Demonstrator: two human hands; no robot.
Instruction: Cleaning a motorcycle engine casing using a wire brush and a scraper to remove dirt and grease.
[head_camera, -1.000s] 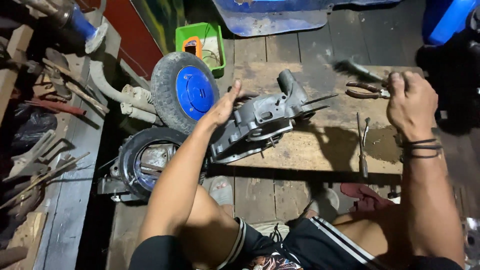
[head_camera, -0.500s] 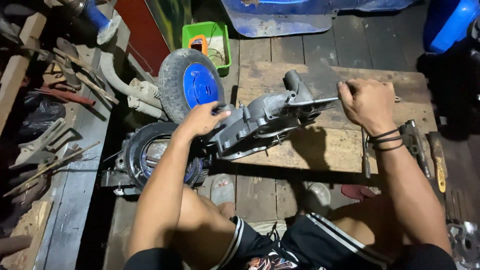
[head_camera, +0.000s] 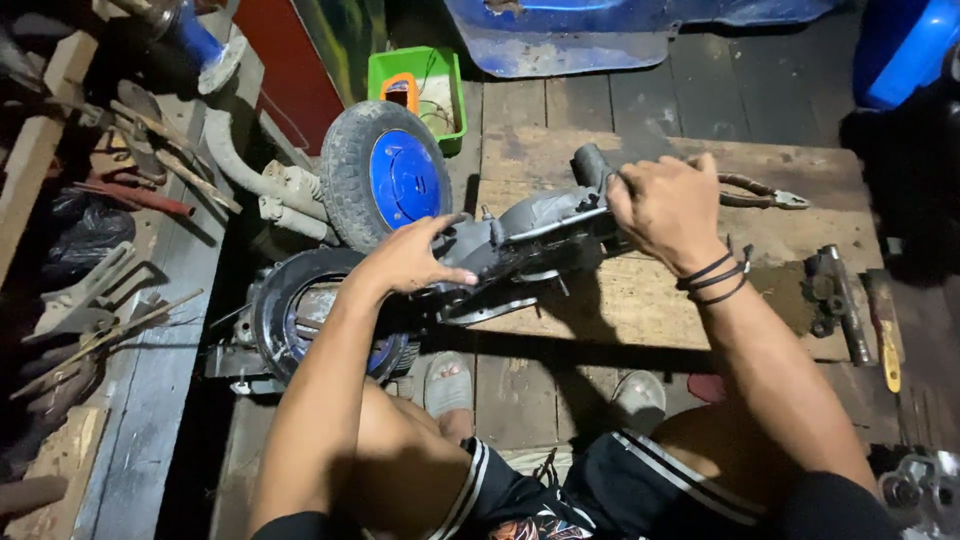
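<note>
A grey metal engine casing (head_camera: 530, 245) lies across the near left edge of a low wooden board (head_camera: 640, 300). My left hand (head_camera: 410, 258) grips its left end, fingers curled over the housing. Around the casing's upper right end, beside a dark tube stub, my right hand (head_camera: 665, 208) is closed; black bands circle that wrist. Just past my right hand lies a pair of pliers (head_camera: 765, 192) on the board.
A small tyre with a blue hub (head_camera: 385, 175) leans upright behind the casing; another wheel (head_camera: 300, 320) lies flat at the left. A green plastic tub (head_camera: 420, 85) stands behind. Metal tools (head_camera: 840, 300) rest at the board's right; scrap tools (head_camera: 110, 200) fill the left.
My right hand came from the far right tools to the casing's right end and closed on it. My left hand shifted from an open palm to gripping the left end.
</note>
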